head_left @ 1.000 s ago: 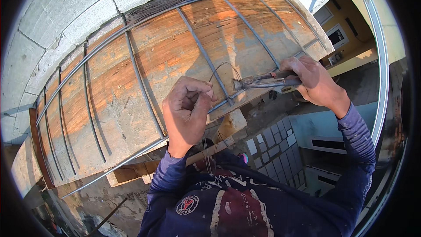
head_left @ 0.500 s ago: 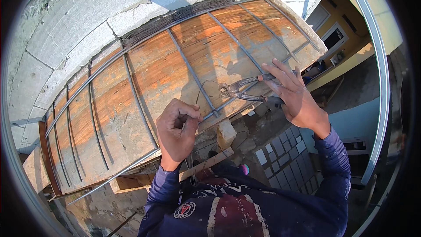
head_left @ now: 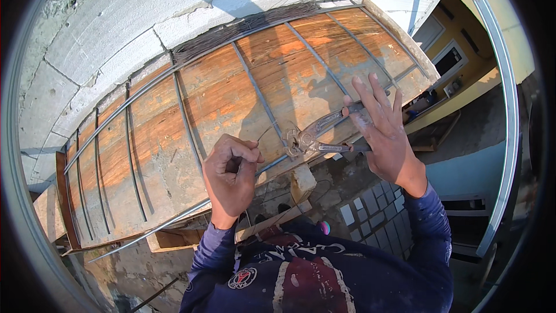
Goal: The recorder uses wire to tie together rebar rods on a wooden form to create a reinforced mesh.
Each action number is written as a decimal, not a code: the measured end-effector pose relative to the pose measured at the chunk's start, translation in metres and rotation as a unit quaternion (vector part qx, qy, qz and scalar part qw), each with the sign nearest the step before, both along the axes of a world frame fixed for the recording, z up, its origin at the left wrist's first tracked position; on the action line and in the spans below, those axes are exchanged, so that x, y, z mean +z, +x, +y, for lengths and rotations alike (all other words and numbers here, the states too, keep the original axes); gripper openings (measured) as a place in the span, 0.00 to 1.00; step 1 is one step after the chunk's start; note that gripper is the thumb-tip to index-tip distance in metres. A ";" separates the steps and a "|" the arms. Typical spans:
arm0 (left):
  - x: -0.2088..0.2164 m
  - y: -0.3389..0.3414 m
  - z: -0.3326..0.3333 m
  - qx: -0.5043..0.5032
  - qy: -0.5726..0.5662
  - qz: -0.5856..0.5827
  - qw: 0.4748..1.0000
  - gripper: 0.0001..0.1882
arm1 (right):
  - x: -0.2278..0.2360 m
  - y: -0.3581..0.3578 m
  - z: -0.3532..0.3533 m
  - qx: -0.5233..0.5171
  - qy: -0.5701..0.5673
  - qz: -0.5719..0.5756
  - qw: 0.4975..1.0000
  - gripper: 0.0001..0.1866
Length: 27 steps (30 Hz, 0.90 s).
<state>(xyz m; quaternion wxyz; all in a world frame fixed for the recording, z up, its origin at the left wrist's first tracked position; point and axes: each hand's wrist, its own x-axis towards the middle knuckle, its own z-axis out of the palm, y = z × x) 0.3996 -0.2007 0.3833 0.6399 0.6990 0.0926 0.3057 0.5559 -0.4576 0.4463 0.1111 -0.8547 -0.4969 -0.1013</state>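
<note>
Pale grey concrete blocks (head_left: 116, 52) fill the view from nine to twelve o'clock, and against them leans a worn orange-brown wooden formwork board (head_left: 220, 104) crossed by a grid of thin grey steel reinforcing bars (head_left: 185, 122). A bundle of thin dark tie wires (head_left: 249, 26) lies along the board's top edge at about twelve o'clock. At three o'clock, far below, a yellow building wall (head_left: 469, 87) and a paved yard of grey tiles (head_left: 370, 220) show past the board's lower edge.

The left hand (head_left: 230, 179), just below centre, is curled into a fist beside the lower long bar; whether its grip is closed on that bar or on a wire cannot be told from this angle. The right hand (head_left: 382, 133), at about three o'clock from it, has its fingers (head_left: 370, 90) spread and partly straight while the palm and thumb press the handles of rusty steel end-cutting pincers (head_left: 315, 136). The tool's head points toward nine o'clock and sits where a cross bar meets the lower long bar, with a thin loop of wire (head_left: 272, 130) rising just beside it. Dark blue long sleeves (head_left: 431, 226) cover both forearms.
</note>
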 end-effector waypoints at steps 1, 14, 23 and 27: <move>0.000 0.000 -0.002 -0.011 -0.014 0.003 1.000 0.08 | 0.001 0.001 0.004 0.002 0.071 0.030 0.997 0.27; 0.017 -0.037 -0.002 -0.035 -0.159 0.016 0.986 0.11 | -0.014 0.019 0.048 -0.216 0.018 -0.134 0.967 0.24; 0.006 -0.029 0.009 0.052 -0.169 -0.046 0.983 0.12 | -0.022 0.001 0.070 -0.054 -0.001 -0.079 0.995 0.15; 0.004 -0.027 0.019 0.077 -0.188 -0.102 0.974 0.12 | -0.013 0.009 0.065 -0.118 -0.003 -0.184 0.976 0.18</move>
